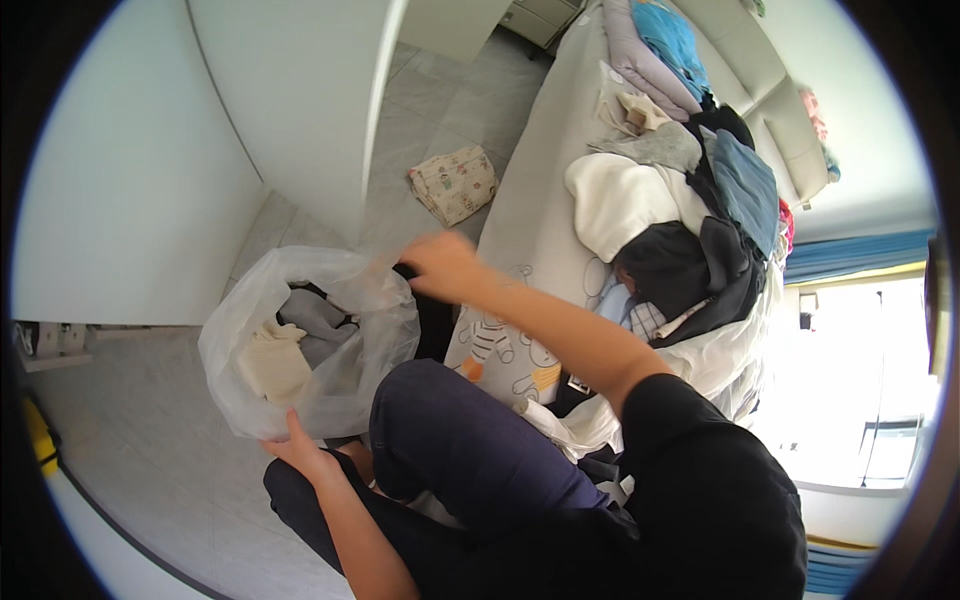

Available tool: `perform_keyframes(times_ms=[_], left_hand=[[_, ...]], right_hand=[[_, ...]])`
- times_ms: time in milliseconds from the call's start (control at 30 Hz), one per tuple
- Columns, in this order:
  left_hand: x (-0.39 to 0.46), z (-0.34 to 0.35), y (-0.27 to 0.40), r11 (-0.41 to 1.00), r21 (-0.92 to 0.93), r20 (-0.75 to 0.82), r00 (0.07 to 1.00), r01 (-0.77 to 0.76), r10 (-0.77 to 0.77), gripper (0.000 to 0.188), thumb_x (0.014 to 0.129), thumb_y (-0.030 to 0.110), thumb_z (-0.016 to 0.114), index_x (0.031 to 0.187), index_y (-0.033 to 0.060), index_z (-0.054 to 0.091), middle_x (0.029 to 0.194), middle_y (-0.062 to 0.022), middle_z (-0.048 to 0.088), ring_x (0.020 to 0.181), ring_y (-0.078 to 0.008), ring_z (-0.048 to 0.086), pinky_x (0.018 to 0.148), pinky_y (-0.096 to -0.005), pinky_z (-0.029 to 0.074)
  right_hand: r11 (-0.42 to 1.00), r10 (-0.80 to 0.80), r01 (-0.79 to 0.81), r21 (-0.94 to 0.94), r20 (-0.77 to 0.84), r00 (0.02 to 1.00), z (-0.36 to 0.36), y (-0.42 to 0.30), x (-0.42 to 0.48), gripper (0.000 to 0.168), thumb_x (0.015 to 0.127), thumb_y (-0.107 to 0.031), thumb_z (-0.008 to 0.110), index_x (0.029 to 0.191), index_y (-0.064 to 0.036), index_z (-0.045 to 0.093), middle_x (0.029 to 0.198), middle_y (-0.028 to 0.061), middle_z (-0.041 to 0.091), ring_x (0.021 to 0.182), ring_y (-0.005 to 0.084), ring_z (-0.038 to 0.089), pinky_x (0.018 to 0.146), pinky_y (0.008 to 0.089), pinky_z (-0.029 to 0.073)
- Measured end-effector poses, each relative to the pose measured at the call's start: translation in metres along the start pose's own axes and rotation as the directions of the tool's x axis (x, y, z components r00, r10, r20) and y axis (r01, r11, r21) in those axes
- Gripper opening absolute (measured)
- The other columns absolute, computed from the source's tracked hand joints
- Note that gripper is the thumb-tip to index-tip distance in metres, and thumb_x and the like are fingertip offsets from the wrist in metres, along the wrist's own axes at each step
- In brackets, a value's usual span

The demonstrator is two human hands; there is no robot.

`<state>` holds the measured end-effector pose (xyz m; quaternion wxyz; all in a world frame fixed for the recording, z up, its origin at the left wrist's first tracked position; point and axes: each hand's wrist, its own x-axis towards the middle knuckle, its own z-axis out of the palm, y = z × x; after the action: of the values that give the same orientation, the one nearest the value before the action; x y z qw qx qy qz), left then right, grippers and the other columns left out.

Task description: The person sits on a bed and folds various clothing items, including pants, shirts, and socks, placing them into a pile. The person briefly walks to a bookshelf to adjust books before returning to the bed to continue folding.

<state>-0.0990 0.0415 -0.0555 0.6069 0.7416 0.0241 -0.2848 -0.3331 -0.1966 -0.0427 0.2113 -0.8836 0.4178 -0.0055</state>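
Observation:
A large translucent plastic bag [225, 352] stands wide-mouthed on the floor before me. Inside it lie a cream knitted garment [276, 364] and a grey garment [319, 319]. My left hand [300, 450] grips the near rim of the bag, thumb on the outside. My right hand [442, 262], blurred, is closed on a black cloth [433, 322] that hangs between the bag and the bed. On the bed, right of my hand, is a heap with a white garment [622, 199], a black garment [667, 262] and blue-grey trousers or similar cloth [744, 187].
A folded patterned cloth [454, 184] lies on the tiled floor beyond the bag. White cabinet panels [300, 97] rise at the left. The bed [532, 187], with a cartoon-print sheet, runs along my right, with a rolled lilac quilt [649, 67] at its far part.

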Motion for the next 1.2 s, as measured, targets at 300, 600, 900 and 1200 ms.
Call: perform_keyframes(times_ms=[300,600,900,1200], left_hand=[[-0.053,-0.013,0.000,0.829,0.367,0.047,0.899,-0.422,0.436,0.075,0.081,0.005,0.062,0.141,-0.0026,0.017,0.143,-0.0217,0.027,0.129,-0.0303,0.035,0.107,-0.0378,0.028],[-0.202,0.001,0.026,0.813,0.157,0.449,0.773,-0.561,0.447,0.070,0.077,-0.002,0.061,0.138,0.0001,0.027,0.137,-0.0164,0.036,0.119,-0.0279,0.045,0.097,-0.0380,0.038],[-0.322,0.089,0.043,0.298,-0.342,0.804,-0.114,-0.891,0.584,0.081,0.063,0.009,0.078,0.132,0.0075,0.037,0.138,-0.0217,0.036,0.125,-0.0380,0.038,0.100,-0.0453,0.035],[-0.343,0.127,0.017,0.121,-0.256,0.928,-0.208,-0.959,0.309,0.031,0.062,-0.001,0.065,0.091,0.0061,0.059,0.106,-0.0087,0.060,0.113,-0.0272,0.052,0.095,-0.0448,0.039]], right_hand=[[0.780,0.173,-0.345,-0.521,-0.351,0.920,-0.139,0.143,-0.211,0.036,0.079,-0.010,0.057,0.115,-0.010,0.058,0.118,0.0104,0.057,0.112,0.0243,0.052,0.108,0.0409,0.027],[0.832,0.544,-0.183,0.523,-0.707,0.451,-0.169,0.037,-0.269,0.028,0.074,-0.004,0.062,0.100,0.005,0.059,0.085,0.0220,0.063,0.076,0.0356,0.063,0.070,0.0345,0.049],[0.976,0.060,0.096,0.196,-0.665,0.744,-0.174,-0.037,-0.391,0.038,0.059,0.000,0.060,0.096,-0.002,0.065,0.089,0.0119,0.067,0.086,0.0271,0.064,0.082,0.0383,0.049],[0.946,-0.026,0.108,0.307,-0.260,0.965,-0.177,0.019,-0.381,0.039,0.067,-0.018,0.073,0.102,-0.005,0.062,0.102,0.0107,0.063,0.099,0.0255,0.059,0.089,0.0380,0.045]])
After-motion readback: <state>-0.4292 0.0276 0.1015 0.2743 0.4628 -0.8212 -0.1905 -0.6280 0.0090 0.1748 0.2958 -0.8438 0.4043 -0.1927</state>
